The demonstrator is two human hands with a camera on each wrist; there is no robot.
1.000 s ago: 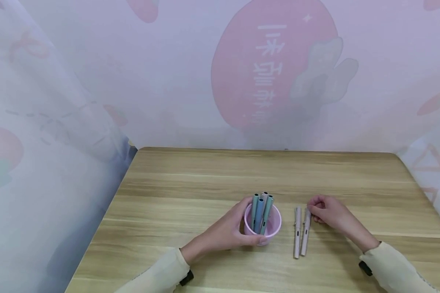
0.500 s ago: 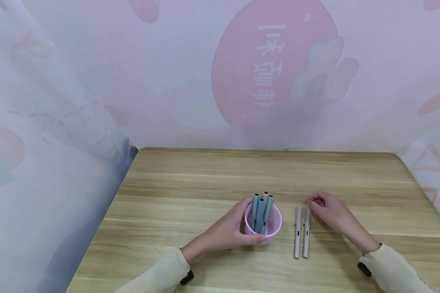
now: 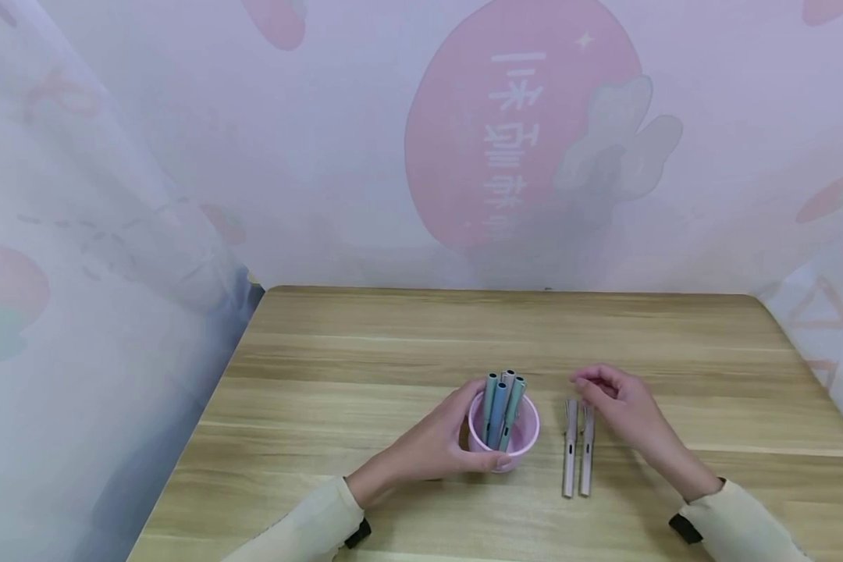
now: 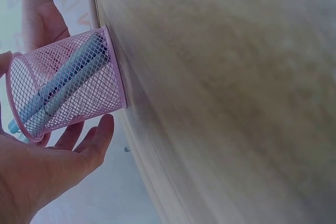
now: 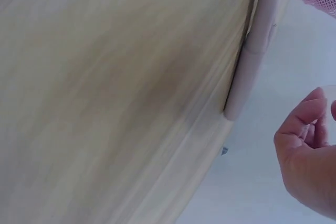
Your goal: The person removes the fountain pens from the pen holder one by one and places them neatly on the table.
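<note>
My left hand (image 3: 439, 445) cups the light mesh cup (image 3: 503, 428); my right hand (image 3: 621, 406), loosely curled, empty, hovers over two slim, stiff pens (image 3: 578, 446), best pinched mid-barrel.

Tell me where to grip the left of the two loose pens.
Probably pinch the left pen at its far end, from above and its free left side: it lies flat, lengthwise, close beside the other pen, and the right hand hovers there.
</note>
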